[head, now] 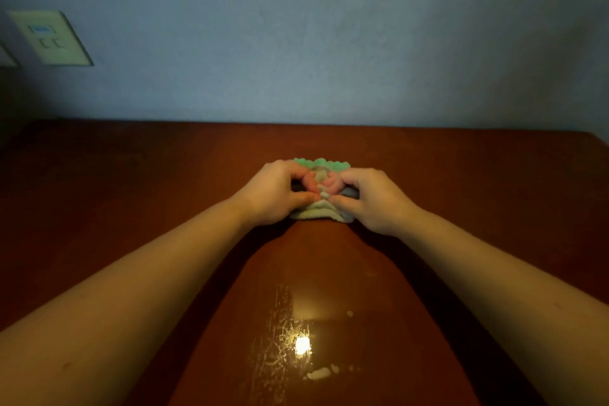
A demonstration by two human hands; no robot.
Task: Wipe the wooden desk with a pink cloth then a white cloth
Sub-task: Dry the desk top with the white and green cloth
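Finding: a small pile of folded cloths lies on the far middle of the tabletop [131, 191]. The pink cloth [321, 182] sits on top, with a green cloth [316, 162] behind it and the white cloth [316, 212] on the near side.

My left hand [273, 189] and right hand [372, 199] both have their fingers curled in, pinching the pink cloth from either side.

Assessment: this is the opening step, fetching the pink cloth; no wiping has begun. White smears [318, 372] show on the near tabletop.

Next move: lift the pink cloth clear without dragging the others along, then bring it to the smears.
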